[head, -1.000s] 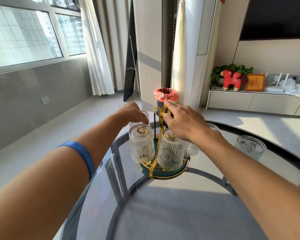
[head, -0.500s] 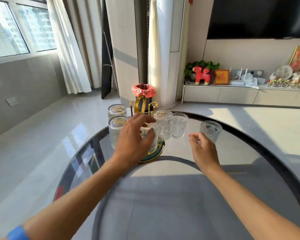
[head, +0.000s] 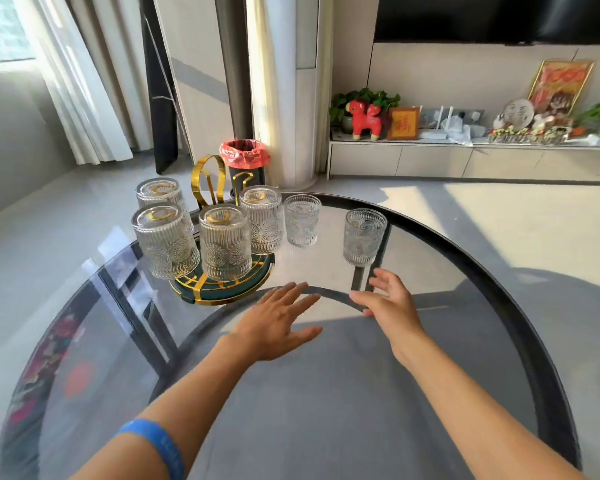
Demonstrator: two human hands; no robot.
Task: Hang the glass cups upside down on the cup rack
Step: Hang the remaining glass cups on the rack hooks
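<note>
A gold wire cup rack (head: 207,178) on a dark green round base (head: 236,289) stands at the left of the glass table. Several ribbed glass cups hang upside down on it, the nearest ones at the front left (head: 163,242) and front middle (head: 225,247). Two more glass cups stand upright on the table: one (head: 302,220) right beside the rack, one (head: 363,237) further right. My left hand (head: 278,323) hovers flat and empty in front of the rack's base. Just below the right-hand upright cup is my right hand (head: 388,306), fingers spread, holding nothing.
The round glass table (head: 326,393) has a dark rim (head: 520,323) curving along the right. Beyond it, on the floor, stand a bin with a red bag (head: 245,157), a white column and a low cabinet with ornaments.
Both hands came off the rack and drew back toward me. My left hand left the hung cups; my right hand moved down below the right-hand upright cup. The camera swung right.
</note>
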